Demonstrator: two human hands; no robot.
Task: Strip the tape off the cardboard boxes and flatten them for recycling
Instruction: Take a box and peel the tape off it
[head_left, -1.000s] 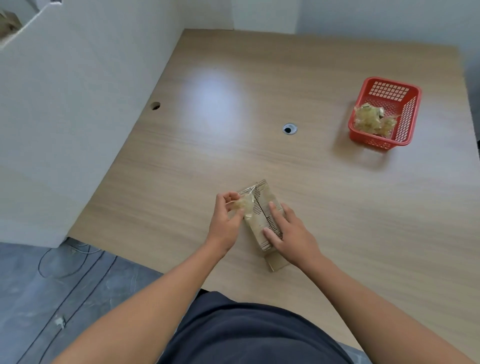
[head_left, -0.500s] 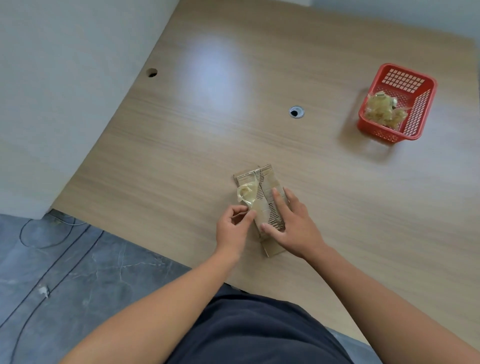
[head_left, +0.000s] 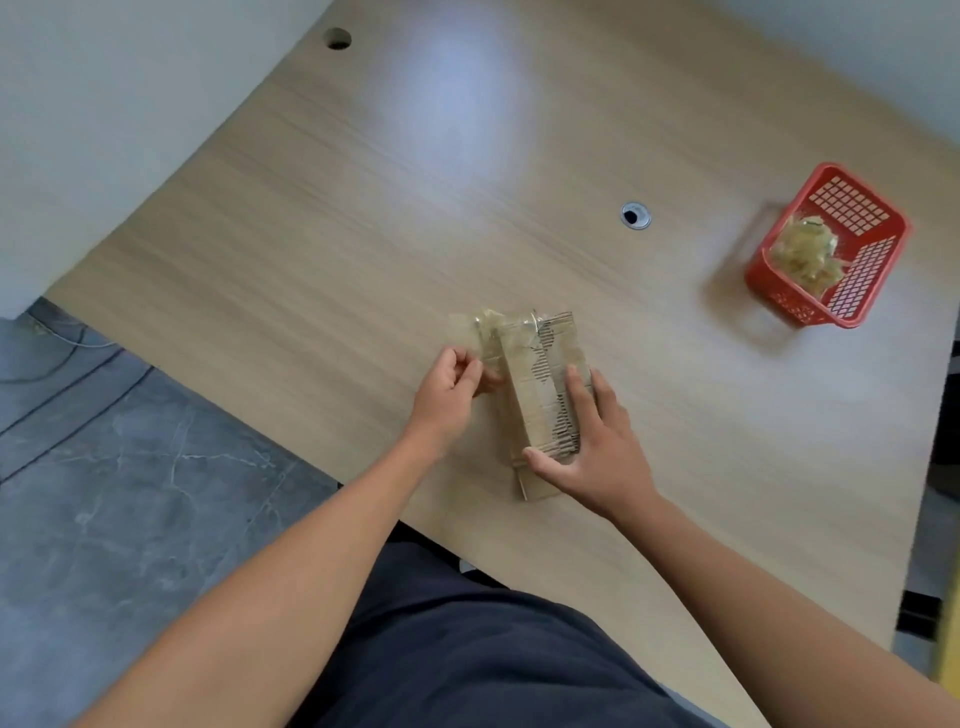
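Grey stone floor (head_left: 130, 493) fills the left side, with thin cables (head_left: 57, 358) lying across it and a pale wall (head_left: 104, 130) above. Next to it begins the wooden surface (head_left: 363, 234), which has a round hole (head_left: 337, 39) near its far left corner.

At the near edge of the surface, my left hand (head_left: 447, 395) is curled, its fingers (head_left: 467, 366) pinching a strip of clear tape (head_left: 485, 332). The strip stands up beside the left side of the cardboard box (head_left: 535, 400) and is joined to it at the far end. The box lies flat, its long side pointing away from me. Its top skin is torn in a jagged band, showing the corrugation. A small flap (head_left: 537, 486) sticks out at the near end.

My right hand (head_left: 597, 452) lies on the right half of the box. Its fingers (head_left: 579, 395) are straight and pressing down, and the thumb rests across the near end.

Farther back, a metal grommet (head_left: 635, 215) is set into the wood. Well apart, toward the right edge, stands a red plastic basket (head_left: 860, 283) with a crumpled yellowish wad of tape (head_left: 805, 254) inside it. This part of the view is motion-blurred.
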